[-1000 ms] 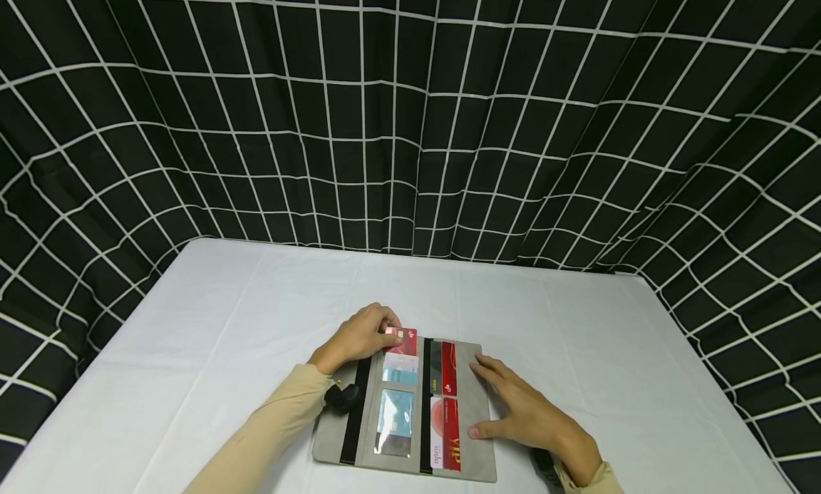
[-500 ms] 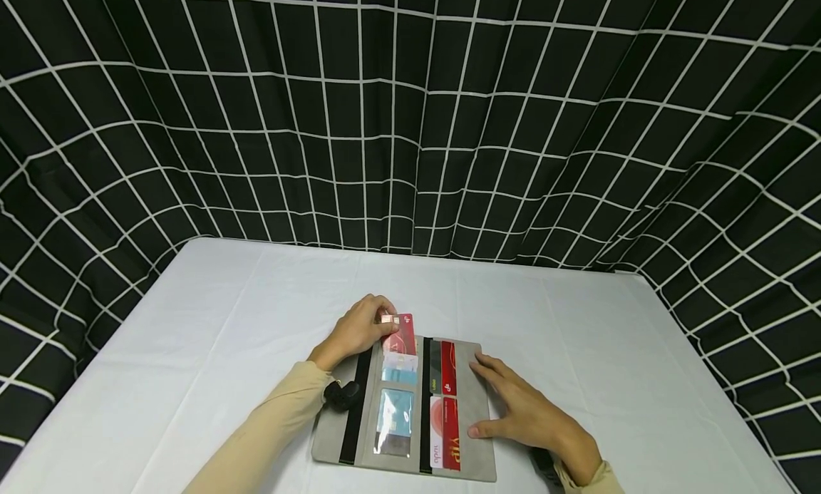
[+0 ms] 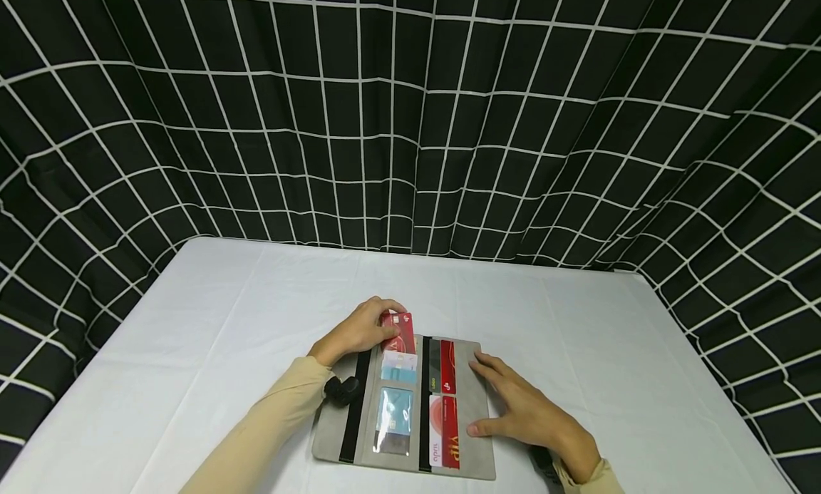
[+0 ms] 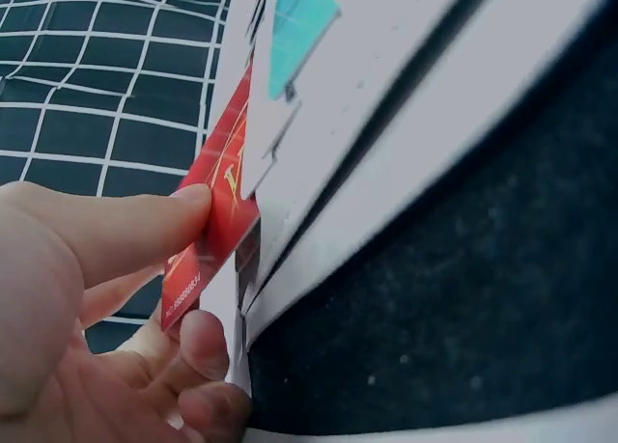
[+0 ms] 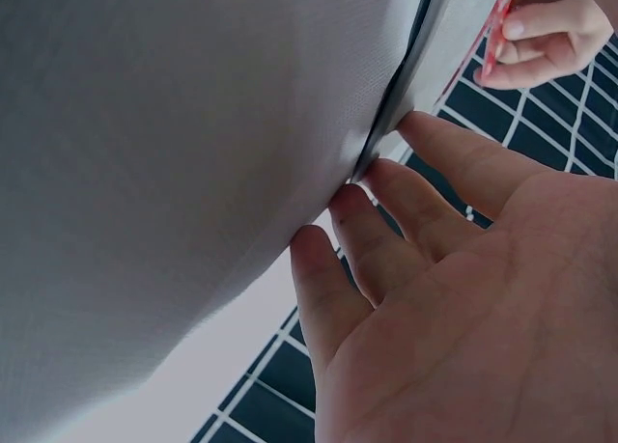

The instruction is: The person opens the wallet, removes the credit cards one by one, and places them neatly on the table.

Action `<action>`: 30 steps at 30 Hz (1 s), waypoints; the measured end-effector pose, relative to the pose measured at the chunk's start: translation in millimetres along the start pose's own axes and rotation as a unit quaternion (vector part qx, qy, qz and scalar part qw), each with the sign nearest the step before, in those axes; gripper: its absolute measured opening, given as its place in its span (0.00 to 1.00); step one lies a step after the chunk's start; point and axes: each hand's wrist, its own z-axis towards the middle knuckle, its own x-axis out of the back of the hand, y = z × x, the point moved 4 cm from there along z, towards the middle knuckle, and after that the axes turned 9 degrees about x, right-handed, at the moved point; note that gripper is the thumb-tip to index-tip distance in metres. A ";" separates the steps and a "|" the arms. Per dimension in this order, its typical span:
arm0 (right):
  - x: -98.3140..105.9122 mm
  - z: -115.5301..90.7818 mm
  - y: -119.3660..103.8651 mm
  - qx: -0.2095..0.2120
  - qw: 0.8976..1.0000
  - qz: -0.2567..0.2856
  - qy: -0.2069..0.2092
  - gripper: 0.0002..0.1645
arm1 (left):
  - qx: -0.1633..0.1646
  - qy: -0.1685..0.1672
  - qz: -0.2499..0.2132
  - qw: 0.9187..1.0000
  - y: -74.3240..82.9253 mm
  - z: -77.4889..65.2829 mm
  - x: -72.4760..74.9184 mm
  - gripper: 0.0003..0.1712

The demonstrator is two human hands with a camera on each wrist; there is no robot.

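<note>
At the grey card holder's (image 3: 476, 462) 12 o'clock edge, the left hand's (image 3: 360, 330) grip narrowly pinches the red card's (image 3: 405, 337) exposed end, likely for purchase. The right hand (image 3: 529, 408), loosely spread, grasping nothing, touches the 3 o'clock side, apparently steadying it. The card protrudes farther than 1 second ago.

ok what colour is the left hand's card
The card is red, clearest in the left wrist view.

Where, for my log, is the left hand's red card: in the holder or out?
Partly out. Pinched by the left hand, the red card sticks past the holder; its lower end hides behind a white-blue card.
</note>
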 end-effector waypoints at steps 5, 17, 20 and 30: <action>0.3 1.0 0.4 -0.003 1.000 -0.001 0.000 0.63 | 0.005 0.039 -0.017 0.999 0.1 2.0 3.8 0.17; -0.7 1.1 1.6 0.004 1.000 -0.002 -0.001 0.63 | 0.008 0.057 -0.079 0.995 -3.1 0.4 16.9 0.15; -0.8 1.4 2.4 0.002 1.000 -0.002 -0.003 0.63 | -0.001 0.039 -0.072 0.997 -3.2 -1.6 21.4 0.18; -0.3 1.4 2.3 -0.001 1.000 -0.005 -0.003 0.64 | -0.007 -0.006 -0.055 0.998 -6.0 -7.9 39.1 0.23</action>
